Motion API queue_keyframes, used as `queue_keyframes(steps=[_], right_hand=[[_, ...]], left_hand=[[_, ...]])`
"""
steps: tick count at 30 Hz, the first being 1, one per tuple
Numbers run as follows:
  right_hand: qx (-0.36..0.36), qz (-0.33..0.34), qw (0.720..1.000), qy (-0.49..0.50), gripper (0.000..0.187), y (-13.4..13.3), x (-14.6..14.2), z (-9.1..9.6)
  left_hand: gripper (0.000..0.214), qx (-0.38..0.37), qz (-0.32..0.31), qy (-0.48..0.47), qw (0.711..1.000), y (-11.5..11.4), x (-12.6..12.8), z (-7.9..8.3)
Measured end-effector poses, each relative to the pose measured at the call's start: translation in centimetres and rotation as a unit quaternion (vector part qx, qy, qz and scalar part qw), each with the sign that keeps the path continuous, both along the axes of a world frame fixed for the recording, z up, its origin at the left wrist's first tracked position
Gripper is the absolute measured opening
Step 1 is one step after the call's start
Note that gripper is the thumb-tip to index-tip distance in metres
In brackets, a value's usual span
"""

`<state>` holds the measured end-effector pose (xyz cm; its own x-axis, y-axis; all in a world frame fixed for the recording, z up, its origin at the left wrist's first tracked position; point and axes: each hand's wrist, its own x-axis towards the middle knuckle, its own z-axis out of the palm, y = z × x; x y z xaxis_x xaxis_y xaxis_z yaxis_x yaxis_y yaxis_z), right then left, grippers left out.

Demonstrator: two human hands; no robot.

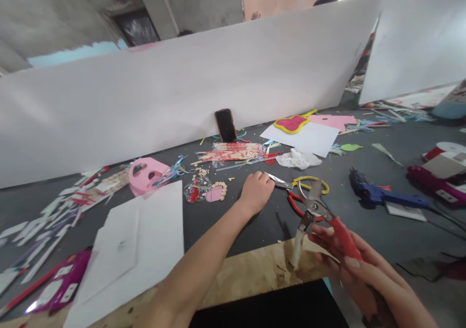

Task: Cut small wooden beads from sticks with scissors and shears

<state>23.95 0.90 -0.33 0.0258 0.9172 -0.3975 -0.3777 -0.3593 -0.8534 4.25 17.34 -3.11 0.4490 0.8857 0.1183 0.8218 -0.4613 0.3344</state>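
Note:
My right hand [358, 265] is wrapped round a pair of pruning shears [316, 205], one red handle in the palm and the other handle, pale, hanging at the fingertips. The shears' jaws stand apart and point away from me. My left hand [257, 191] rests on the dark tabletop with curled fingers, so whatever lies under them is hidden. Beside its knuckles are scissors [284, 184] with yellow and red handle loops, partly behind the shears. Left of that hand lie small wooden pieces around a pink shape [217, 192] and a little clear bag [196, 190].
A phone [226, 125] leans on the white partition [189, 85]. Wrapped sticks [233, 152] and crumpled tissue [297, 158] lie in front. A blue glue gun [386, 194] with a cord is at right. White sheets [145, 240] and a purple device [63, 282] occupy the left.

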Motion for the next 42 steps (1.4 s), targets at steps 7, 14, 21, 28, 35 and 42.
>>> queue_keyframes(steps=[7, 14, 21, 28, 35, 42], right_hand=[[0.034, 0.067, 0.995, -0.071, 0.048, 0.5, -0.4, -0.9], [0.133, 0.18, 0.952, -0.208, 0.037, 2.1, -2.9, -1.7], [0.316, 0.252, 0.821, -0.402, 0.029, 2.3, -4.6, -1.6], [0.424, 0.24, 0.721, -0.493, 0.024, 1.9, -6.5, -0.7], [0.464, 0.248, 0.676, -0.516, 0.022, 1.5, -6.6, -0.7], [0.433, 0.276, 0.682, -0.521, 0.021, 1.1, -6.1, -1.3]], left_hand=[[0.019, -0.079, 0.064, -0.204, 0.974, -4.1, -2.5, 1.3], [0.022, -0.266, 0.182, -0.607, 0.727, -7.9, -4.8, 1.7], [0.013, -0.183, 0.236, -0.612, 0.732, -9.9, -6.6, 2.0], [0.011, -0.172, 0.239, -0.674, 0.677, -10.9, -6.8, 1.2], [0.029, -0.184, 0.216, -0.73, 0.622, -11.3, -7.0, 1.0], [0.037, -0.18, 0.22, -0.651, 0.704, -11.4, -7.1, 1.1]])
